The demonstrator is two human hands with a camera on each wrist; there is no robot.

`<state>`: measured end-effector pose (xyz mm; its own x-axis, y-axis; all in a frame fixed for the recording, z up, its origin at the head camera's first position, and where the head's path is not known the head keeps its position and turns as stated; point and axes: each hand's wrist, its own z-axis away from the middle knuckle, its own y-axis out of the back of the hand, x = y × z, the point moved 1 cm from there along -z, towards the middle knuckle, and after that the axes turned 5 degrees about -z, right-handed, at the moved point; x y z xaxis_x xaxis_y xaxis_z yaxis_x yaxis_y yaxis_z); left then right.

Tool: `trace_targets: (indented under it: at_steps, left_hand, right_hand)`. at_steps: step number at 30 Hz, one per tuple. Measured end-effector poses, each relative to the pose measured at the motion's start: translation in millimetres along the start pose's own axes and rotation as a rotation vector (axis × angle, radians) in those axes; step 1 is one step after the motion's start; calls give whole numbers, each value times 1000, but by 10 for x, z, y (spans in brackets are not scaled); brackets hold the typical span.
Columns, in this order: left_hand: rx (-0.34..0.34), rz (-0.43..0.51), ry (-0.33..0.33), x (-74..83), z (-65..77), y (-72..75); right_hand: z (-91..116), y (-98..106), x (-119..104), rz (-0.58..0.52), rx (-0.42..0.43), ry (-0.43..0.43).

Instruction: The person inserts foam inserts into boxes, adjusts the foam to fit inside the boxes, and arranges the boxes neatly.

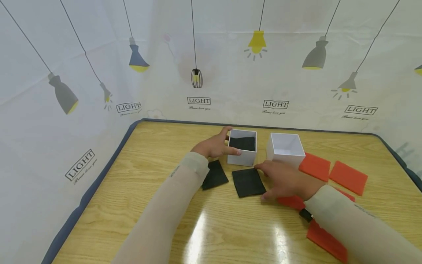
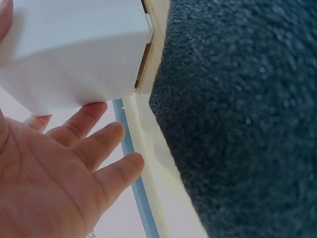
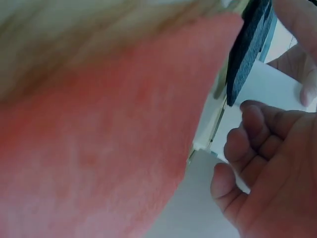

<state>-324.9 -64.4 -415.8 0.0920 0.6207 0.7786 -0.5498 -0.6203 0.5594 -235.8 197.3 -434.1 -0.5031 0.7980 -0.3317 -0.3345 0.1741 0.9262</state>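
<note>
My left hand (image 1: 215, 145) holds a white open-topped box (image 1: 241, 158) by its left side, the thumb over the front wall and the fingers behind. Black square pads (image 1: 243, 143) lie inside that box. In the left wrist view the fingers (image 2: 106, 141) are fairly straight, one touching the white box. My right hand (image 1: 285, 179) is spread at the right edge of a black square pad (image 1: 248, 182) on the table. Its forefinger and thumb are near two corners; contact is unclear. Another black square pad (image 1: 215, 175) lies below the left hand, partly hidden by the sleeve.
A second white box (image 1: 286, 146) stands behind the right hand, its inside bare. Several red square pads (image 1: 348, 177) lie on the wooden table (image 1: 132, 205) at the right, some under the right forearm. A printed curtain (image 1: 227, 73) surrounds the table.
</note>
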Motion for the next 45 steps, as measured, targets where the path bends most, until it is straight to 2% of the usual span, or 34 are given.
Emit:
trace_targets:
  at_steps: [6,17,31,45]
  left_hand:
    - [-1,13,-1,3,0,-5]
    - [-3,27,16,-1,-13,-5]
    - [-4,-47,-2,-4,-15,15]
    - [-4,-49,0,-18,-37,21]
  right_hand:
    - [-32,-34,-48,23,-27,-36]
    - [-70,0,-101,50,-64,-46]
    - [-107,-63,-85,-29,-87,-76]
    - [-95,-67,-88,-50,-74,-62]
